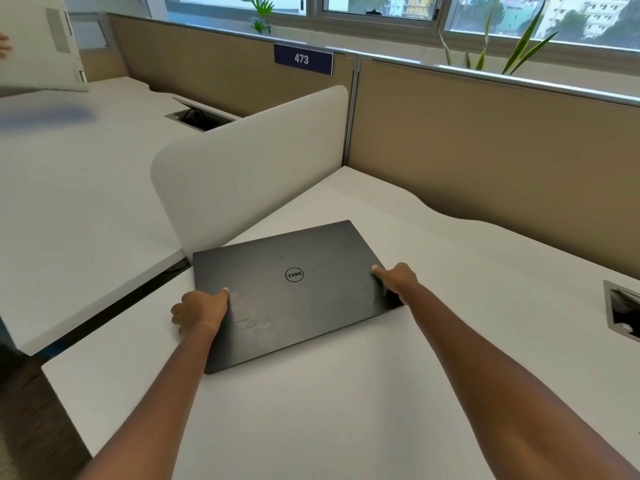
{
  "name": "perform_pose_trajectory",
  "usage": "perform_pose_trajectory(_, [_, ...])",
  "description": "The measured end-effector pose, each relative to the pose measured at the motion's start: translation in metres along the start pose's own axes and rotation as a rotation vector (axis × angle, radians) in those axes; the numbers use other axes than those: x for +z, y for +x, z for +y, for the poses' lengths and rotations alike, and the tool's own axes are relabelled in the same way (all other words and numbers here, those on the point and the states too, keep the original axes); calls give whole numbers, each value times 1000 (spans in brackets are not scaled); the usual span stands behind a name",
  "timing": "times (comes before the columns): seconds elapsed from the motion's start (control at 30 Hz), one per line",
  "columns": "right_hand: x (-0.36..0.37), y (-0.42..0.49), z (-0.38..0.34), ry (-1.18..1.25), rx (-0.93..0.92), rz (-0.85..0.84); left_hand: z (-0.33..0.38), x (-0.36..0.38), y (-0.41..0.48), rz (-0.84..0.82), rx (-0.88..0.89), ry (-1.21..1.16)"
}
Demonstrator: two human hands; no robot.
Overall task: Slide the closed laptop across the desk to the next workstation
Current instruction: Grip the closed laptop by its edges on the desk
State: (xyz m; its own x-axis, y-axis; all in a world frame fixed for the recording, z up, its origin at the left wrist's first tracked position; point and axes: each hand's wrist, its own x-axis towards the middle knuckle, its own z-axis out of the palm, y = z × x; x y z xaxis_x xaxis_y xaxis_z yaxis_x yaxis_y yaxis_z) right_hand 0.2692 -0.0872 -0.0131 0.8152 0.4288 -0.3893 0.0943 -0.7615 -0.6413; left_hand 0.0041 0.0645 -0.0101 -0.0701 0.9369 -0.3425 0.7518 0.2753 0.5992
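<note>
A closed black laptop (294, 292) with a round logo lies flat on the white desk (346, 410), its far left corner close to the foot of a low white divider (249, 168). My left hand (201, 310) grips the laptop's left edge, thumb on the lid and fingers curled down the side. My right hand (398, 280) holds the right edge the same way, thumb pressed on top. Beyond the divider lies the neighbouring white desk (76, 202), split from mine by a dark gap (114, 306).
Tan partition walls (485, 161) with a sign reading 473 close off the back. Cable hatches sit in the right desk (623, 310) and the left desk (201, 117). At the top left another person's hand (4, 45) holds a white laptop (45, 46) above the neighbouring desk.
</note>
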Motion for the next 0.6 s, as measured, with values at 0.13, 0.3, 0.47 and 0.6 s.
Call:
perform_pose_trajectory(0.13, [4,6,-1,43,29,-33,-4,-4,7,-28,-14,-88])
perform_pose_trajectory(0.3, [7,9,1,104,38,-46,-6,-5,9,-39,-40,-232])
perform_pose_trajectory(0.47, [1,4,11,2,0,16,-8,-1,-3,-24,-92,-359])
perform_pose_trajectory(0.6, [-19,-5,28,26,8,82,1,5,-20,-47,-82,-425])
